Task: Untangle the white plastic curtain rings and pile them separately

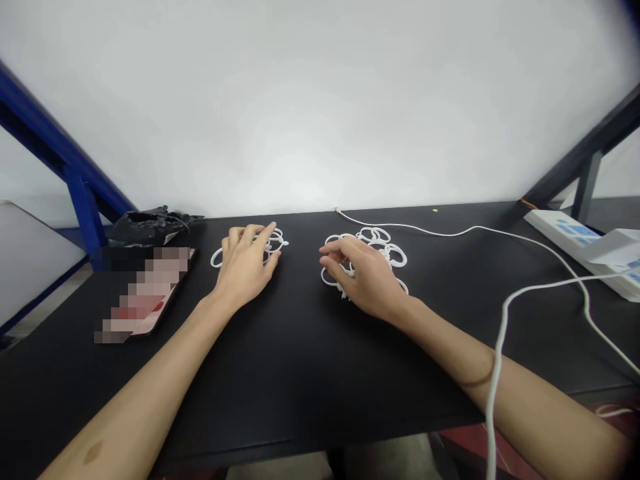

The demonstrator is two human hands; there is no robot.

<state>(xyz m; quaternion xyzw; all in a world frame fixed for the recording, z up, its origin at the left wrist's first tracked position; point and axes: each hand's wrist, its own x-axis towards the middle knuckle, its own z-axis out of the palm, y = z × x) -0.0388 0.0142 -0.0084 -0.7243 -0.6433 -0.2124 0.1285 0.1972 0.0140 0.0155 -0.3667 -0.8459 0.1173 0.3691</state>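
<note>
left hand (243,263) over one white-loop pile (285,243), right hand (369,277) over a second pile (387,252)

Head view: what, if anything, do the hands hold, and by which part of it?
It cannot be told: the left hand partly covers one cluster of thin white loops, the right hand another cluster; both palms are hidden.

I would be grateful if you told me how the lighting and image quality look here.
In the head view, the pale wall is brightest low in the middle and dims outwards, with the top right corner dark; the left hand and right hand show no strong motion blur; blocky pixelation covers much of the flat pinkish item at left.
</note>
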